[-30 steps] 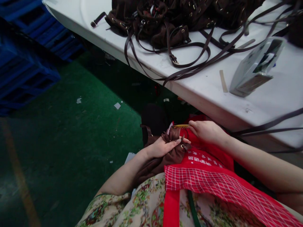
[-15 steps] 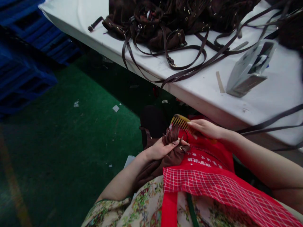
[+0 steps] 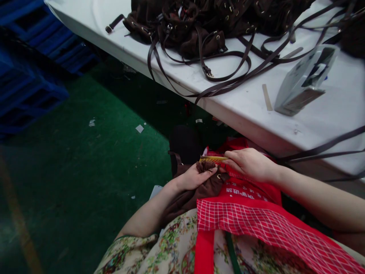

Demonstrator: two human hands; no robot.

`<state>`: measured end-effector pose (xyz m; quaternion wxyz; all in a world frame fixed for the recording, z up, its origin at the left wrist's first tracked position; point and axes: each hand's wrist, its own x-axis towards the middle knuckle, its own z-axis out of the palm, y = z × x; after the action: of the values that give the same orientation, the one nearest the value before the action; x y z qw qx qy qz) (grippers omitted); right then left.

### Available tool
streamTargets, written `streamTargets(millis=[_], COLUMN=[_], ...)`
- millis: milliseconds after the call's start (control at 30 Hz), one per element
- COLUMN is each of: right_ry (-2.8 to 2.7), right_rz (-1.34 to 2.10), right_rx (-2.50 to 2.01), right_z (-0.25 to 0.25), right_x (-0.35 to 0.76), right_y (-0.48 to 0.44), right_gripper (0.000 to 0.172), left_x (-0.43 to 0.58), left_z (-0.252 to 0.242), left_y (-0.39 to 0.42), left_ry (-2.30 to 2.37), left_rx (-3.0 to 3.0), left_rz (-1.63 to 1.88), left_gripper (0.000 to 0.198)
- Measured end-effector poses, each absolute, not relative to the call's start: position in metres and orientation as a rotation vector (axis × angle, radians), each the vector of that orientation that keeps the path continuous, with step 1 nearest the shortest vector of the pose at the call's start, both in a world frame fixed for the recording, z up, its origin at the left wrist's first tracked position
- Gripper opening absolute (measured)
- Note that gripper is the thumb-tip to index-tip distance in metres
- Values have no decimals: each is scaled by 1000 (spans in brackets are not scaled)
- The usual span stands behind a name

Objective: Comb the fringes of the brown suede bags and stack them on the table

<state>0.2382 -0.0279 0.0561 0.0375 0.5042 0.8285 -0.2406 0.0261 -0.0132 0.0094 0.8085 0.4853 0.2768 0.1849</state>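
Note:
My left hand (image 3: 196,177) is closed on a brown tassel (image 3: 205,166), whose fringe bunches up above the thumb. The tassel lies against a dark brown bag (image 3: 182,205) with a gold eyelet, resting across my lap. In my right hand (image 3: 248,163) is a yellow-brown comb (image 3: 213,158), gripped at its right end. The comb is turned nearly edge-on, its teeth at the tassel's upper strands. My fingers partly hide the comb's right end.
Several dark brown bags (image 3: 194,42) with long straps are piled on the white table (image 3: 94,28). A grey plastic device (image 3: 302,83) and a beige strip (image 3: 267,97) lie at its right. Blue pallets (image 3: 31,87) stand on the green floor at left. I wear a red apron (image 3: 245,213).
My right hand has turned the comb from teeth showing broadly to nearly edge-on and brought it down onto the tassel. The fringe, upright before, is now folded over. My left hand barely moved.

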Motion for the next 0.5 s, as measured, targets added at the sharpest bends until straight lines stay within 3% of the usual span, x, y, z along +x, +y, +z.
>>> streamTargets(millis=[200, 400, 500], right_ry=[2474, 2083, 2066], right_rz=[-580, -379, -516], right_rx=[1498, 1885, 2029], right_z=[39, -1, -1], right_x=[237, 270, 284], right_y=[-27, -6, 1], right_gripper=[36, 41, 45], left_x=[24, 23, 22], left_z=[18, 25, 24], left_y=[-11, -11, -11], left_ry=[554, 503, 503], left_rx=[1088, 1220, 1228], left_rz=[343, 294, 278], left_gripper=[34, 32, 34])
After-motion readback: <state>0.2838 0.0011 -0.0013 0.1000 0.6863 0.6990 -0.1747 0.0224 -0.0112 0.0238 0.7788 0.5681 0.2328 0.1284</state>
